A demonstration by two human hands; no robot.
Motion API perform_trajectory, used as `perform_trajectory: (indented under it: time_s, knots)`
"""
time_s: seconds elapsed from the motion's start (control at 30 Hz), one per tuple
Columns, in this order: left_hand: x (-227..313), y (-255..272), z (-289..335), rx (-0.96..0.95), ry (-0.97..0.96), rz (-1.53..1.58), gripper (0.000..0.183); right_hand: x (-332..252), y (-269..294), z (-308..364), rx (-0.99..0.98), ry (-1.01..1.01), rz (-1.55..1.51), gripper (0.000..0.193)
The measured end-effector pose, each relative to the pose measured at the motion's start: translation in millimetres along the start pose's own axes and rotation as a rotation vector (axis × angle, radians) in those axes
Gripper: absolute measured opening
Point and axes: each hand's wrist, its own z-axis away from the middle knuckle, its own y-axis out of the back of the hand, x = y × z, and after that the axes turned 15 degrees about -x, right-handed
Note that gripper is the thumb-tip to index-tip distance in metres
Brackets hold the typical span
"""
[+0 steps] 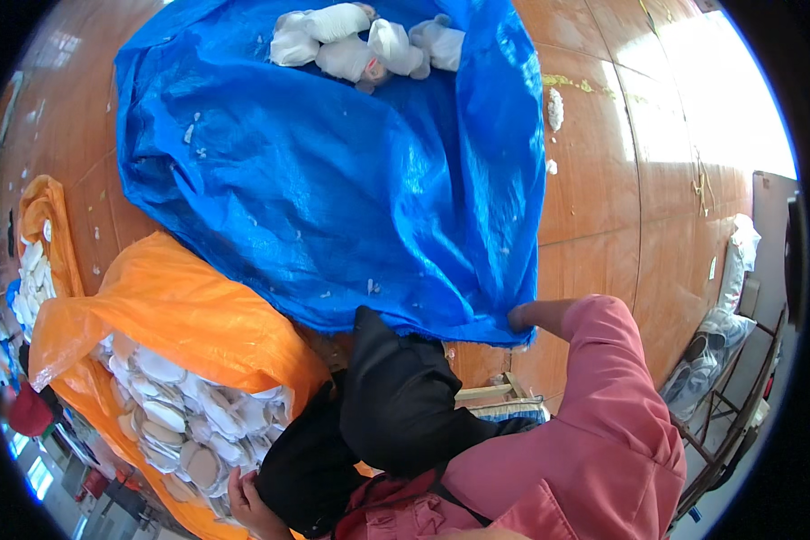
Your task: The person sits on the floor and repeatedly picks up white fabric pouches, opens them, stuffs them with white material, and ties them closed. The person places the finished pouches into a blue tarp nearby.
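A large blue woven plastic sheet [306, 198] spreads out in front of me, creased and raised along its right side. My right hand [520, 317] is closed on its near right corner, with the fingers partly hidden by the sheet. Several white bundles [396, 47] lie at its far end. To my left, an orange woven sack [202, 301] gapes around a heap of flat, roundish white pads [166, 414]. Beside those pads and my black-trousered leg is my left hand [250, 504], fingers extended, with nothing visible in it.
A second orange sack [49, 202] with white pieces stands at the far left, and a person in dark red [29, 409] is beyond. On the right, clear plastic bags [706, 355] rest by a metal rack [733, 405]. White scraps [555, 108] dot the brown floor [594, 198].
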Motion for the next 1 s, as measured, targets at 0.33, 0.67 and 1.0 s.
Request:
perform_trajectory:
  time_s: [0.33,0.67,1.0]
  knots:
    - [13,31,1,-0.004,-0.030,-0.100,0.031,-48,-30,11,-0.248,0.250,-0.261,0.037]
    - [8,47,15,-0.086,0.051,-0.110,0.031,-61,223,341,1.691,0.265,-0.585,0.059]
    - [-27,47,21,0.005,0.069,-0.020,0.026,-38,269,281,1.812,0.312,-0.987,0.047]
